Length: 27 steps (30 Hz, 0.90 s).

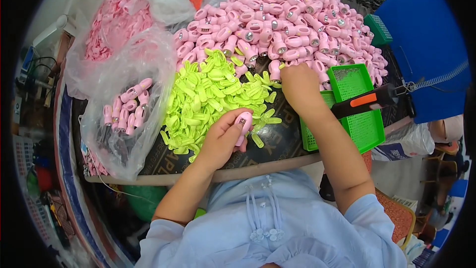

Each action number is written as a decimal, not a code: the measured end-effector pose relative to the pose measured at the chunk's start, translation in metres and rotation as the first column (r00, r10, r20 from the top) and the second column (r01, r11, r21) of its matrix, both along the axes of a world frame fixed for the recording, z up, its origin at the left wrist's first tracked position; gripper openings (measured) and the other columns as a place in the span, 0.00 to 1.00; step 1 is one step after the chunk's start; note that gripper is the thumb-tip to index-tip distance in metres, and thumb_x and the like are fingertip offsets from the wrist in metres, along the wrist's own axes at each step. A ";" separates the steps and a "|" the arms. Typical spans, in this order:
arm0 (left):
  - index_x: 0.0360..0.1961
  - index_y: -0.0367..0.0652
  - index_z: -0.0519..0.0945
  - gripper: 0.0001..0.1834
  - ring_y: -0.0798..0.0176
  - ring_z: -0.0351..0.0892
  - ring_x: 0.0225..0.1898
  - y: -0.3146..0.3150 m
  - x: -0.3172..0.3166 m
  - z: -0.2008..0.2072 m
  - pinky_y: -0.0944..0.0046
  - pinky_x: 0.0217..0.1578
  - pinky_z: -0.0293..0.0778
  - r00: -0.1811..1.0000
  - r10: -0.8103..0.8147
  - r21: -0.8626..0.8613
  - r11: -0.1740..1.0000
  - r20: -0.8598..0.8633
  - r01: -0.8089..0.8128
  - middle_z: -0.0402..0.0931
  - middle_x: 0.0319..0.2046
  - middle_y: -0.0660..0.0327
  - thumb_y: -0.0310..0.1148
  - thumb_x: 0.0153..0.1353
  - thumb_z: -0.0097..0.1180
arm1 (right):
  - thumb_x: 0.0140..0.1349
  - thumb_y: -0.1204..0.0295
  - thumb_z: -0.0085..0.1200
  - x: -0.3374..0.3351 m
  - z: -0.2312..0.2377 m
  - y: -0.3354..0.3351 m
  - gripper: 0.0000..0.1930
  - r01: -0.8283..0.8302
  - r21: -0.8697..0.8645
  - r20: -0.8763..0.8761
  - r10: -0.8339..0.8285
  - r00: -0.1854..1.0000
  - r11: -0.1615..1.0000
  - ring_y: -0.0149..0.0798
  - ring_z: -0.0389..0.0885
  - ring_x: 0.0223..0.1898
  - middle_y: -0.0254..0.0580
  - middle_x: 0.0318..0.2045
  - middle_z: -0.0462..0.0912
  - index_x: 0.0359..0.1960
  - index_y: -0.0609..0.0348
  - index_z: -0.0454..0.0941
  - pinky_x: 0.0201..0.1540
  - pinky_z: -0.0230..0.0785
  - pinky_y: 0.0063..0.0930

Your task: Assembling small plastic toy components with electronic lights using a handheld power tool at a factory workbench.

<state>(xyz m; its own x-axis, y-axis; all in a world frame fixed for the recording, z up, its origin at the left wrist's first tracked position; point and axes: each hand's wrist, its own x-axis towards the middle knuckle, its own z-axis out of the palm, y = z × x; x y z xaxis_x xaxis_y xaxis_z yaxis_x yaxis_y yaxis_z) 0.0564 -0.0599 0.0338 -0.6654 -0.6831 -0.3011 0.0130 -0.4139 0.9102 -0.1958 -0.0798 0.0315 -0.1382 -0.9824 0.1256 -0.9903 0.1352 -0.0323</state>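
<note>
My left hand [219, 140] is closed around a small pink flashlight [245, 120], held tilted over the near edge of the table; a dark slot with small metal parts shows in its side. My right hand [300, 87] is at the near edge of a big heap of pink flashlights [297, 27], its fingers curled and pointing down. A pink flashlight [274, 70] stands beside those fingers; what they grip is hidden under the hand. Between my hands spreads a pile of yellow-green plastic pieces [213, 92], long and oval.
On the left, a clear plastic bag [163, 52] holds several pink flashlights [130, 106]; behind it lies a bag of small pink parts [119, 25]. Green baskets [364, 141] sit at right under my forearm, crossed by a black-and-orange tool [364, 100] on a coiled cord [441, 77]. A blue panel [421, 34] stands beyond.
</note>
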 end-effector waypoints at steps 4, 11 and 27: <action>0.64 0.37 0.71 0.22 0.70 0.75 0.32 -0.001 0.002 -0.006 0.72 0.32 0.70 0.993 0.005 0.101 0.995 -0.118 0.007 0.77 0.43 0.60 0.30 0.70 0.45 | 0.55 0.74 0.55 0.007 -0.012 0.002 0.05 -0.016 -0.039 -0.143 0.010 0.990 0.999 0.46 0.84 0.37 0.45 0.31 0.86 0.28 0.56 0.85 0.38 0.77 0.38; 0.63 0.38 0.72 0.21 0.73 0.74 0.32 -0.003 -0.001 -0.002 0.73 0.32 0.69 0.988 0.010 0.216 0.976 -0.152 0.024 0.77 0.41 0.65 0.34 0.73 0.48 | 0.56 0.73 0.54 0.008 -0.013 0.009 0.06 -0.046 -0.029 -0.157 0.041 0.987 0.999 0.47 0.84 0.39 0.45 0.31 0.85 0.30 0.57 0.84 0.39 0.76 0.39; 0.62 0.42 0.67 0.29 0.72 0.72 0.47 -0.002 -0.005 0.003 0.72 0.47 0.71 0.993 -0.120 -0.194 0.974 -0.020 0.113 0.71 0.51 0.64 0.18 0.59 0.58 | 0.54 0.84 0.66 0.007 0.030 0.059 0.14 -0.146 0.033 0.947 -0.078 -0.313 0.989 0.33 0.85 0.38 0.45 0.38 0.86 0.43 0.69 0.80 0.43 0.79 0.25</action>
